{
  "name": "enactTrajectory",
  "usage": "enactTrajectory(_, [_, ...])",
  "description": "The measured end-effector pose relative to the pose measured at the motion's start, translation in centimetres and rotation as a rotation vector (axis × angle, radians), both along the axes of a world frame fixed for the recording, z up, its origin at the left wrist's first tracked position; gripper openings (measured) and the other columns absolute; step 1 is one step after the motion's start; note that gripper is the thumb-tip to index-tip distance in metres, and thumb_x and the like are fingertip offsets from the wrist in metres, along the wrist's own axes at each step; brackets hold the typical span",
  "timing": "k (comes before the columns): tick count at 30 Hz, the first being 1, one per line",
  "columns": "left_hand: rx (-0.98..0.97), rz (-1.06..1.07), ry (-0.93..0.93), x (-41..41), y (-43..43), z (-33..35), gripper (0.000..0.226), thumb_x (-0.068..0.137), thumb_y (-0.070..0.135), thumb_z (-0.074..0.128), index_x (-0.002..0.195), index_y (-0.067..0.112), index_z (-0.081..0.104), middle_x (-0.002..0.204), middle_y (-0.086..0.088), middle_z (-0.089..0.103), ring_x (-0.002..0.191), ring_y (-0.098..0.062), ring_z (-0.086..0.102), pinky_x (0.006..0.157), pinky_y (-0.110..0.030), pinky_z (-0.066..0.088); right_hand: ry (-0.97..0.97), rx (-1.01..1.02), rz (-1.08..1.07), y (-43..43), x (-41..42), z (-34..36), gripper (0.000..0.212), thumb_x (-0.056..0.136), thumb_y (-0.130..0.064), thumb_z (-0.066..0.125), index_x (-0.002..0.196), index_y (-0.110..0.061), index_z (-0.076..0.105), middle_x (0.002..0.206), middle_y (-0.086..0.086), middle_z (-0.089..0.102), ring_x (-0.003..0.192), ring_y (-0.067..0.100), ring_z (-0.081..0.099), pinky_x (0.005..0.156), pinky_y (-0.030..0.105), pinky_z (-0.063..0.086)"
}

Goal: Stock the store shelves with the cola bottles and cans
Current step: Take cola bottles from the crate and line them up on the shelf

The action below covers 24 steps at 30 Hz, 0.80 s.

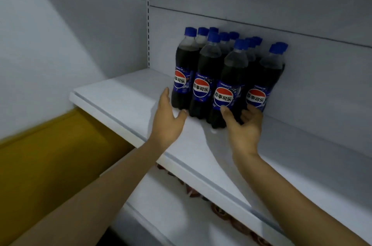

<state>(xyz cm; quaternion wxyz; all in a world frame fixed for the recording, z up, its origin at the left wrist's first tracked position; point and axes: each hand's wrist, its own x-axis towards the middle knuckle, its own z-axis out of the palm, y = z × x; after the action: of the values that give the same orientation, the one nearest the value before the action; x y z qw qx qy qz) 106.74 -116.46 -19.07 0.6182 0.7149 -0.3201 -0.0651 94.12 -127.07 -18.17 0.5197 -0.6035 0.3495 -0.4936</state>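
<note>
Likely feel: full, so heavy; smooth plastic, a bit slippery, firm but squeezy.
Best hold: round the middle, at the label.
Look: dark cola bottles [203, 76], blue caps, red, white and blue labels.
Place: upright on the shelf [124, 92], by the back wall.
Left hand [167, 122]: at their 9 o'clock, fingers [165, 96] straight, holding nothing.
Right hand [243, 128]: at 5 o'clock, curled round a front bottle [231, 72], low down.

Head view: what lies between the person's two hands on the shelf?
In the head view, the bases of two front-row cola bottles stand between the left hand and the right hand; nearer the camera, only bare shelf.
</note>
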Motion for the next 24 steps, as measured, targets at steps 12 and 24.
enactTrajectory(12, [0.166, 0.015, -0.062, -3.5, 29.6, -10.6, 0.059, 0.095, 0.027, 0.056, 0.146, 0.025, 0.028, 0.146, 0.013, 0.034, 0.135, -0.002, 0.03, 0.111, -0.035, 0.033, -0.034, 0.125, 0.154, 31.1, -3.9, -7.3, 0.036, 0.089, -0.034, 0.064, 0.122, -0.027, 0.052, 0.122, -0.009, 0.057, 0.111, 0.001, 0.055, 0.088, 0.013, 0.048])
enactTrajectory(24, [0.556, -0.08, 0.185, -3.8, 47.2, -22.7, 0.055, 0.095, 0.028, 0.055, 0.145, 0.024, 0.032, 0.14, 0.012, 0.04, 0.13, -0.006, 0.037, 0.109, -0.034, 0.037, 0.272, 0.631, -0.023, 46.9, -9.1, -22.2, 0.012, 0.091, -0.024, 0.064, 0.096, -0.014, 0.065, 0.096, 0.0, 0.067, 0.089, 0.01, 0.062, 0.077, 0.026, 0.046])
